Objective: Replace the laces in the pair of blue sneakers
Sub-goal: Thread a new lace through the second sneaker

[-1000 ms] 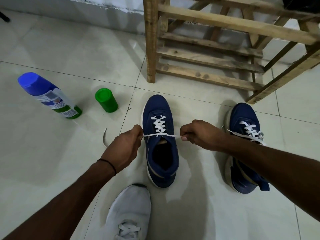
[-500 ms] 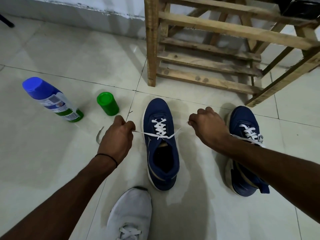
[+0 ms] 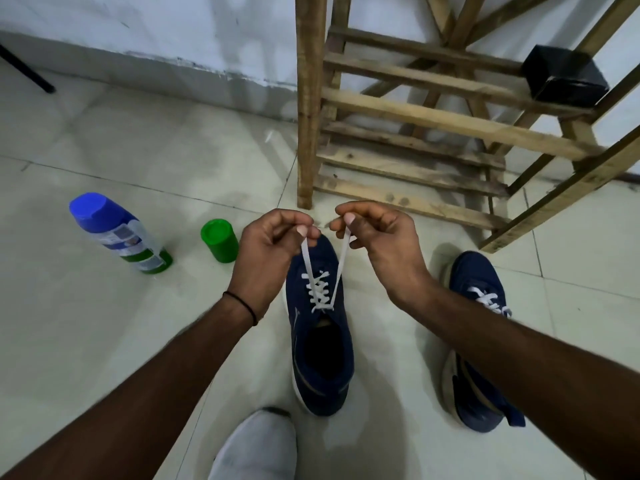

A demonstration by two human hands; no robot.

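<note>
A blue sneaker point(image 3: 320, 358) stands on the floor tiles in the middle, toe pointing away from me, with a white lace point(image 3: 318, 294) crossed through its eyelets. My left hand point(image 3: 268, 258) pinches the left lace end above the toe. My right hand point(image 3: 381, 244) pinches the right lace end close beside it. Both ends run up taut from the top eyelets. A second blue sneaker point(image 3: 479, 341) with white laces sits to the right, partly hidden by my right forearm.
A blue-capped spray bottle point(image 3: 117, 233) lies on the floor at the left, with a green cap point(image 3: 219, 244) beside it. A wooden rack point(image 3: 433, 126) stands right behind the sneakers, holding a black box point(image 3: 564, 76). My grey shoe point(image 3: 256, 448) is at the bottom.
Both hands have gone from pulling the lace ends out sideways to lifting them up and together above the sneaker's toe. The camera has tilted upward.
</note>
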